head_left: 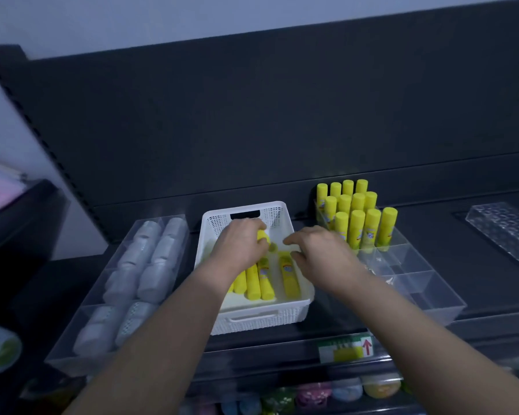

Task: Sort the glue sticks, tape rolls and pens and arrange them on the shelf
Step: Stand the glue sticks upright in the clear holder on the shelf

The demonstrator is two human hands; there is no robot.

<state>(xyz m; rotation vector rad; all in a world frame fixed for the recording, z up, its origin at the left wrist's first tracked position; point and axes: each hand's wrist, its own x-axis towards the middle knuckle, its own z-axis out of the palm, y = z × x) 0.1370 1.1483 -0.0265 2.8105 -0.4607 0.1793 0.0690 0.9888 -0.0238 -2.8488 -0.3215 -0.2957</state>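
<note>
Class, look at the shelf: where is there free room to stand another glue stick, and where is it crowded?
Free: the empty compartments of the clear organiser, in front of the standing glue sticks. Crowded: its back rows and the white basket, where left hand and right hand reach.

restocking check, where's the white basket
Head view, mid-shelf: the white basket sits between the tape roll tray at left and the upright glue sticks at right.

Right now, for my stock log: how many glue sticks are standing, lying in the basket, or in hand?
Yellow glue sticks standing in the clear divided plastic tray: 12
Yellow glue sticks lying in the white perforated plastic basket: 5 showing
Yellow glue stick gripped by the left hand: 1
Total: 18
</note>
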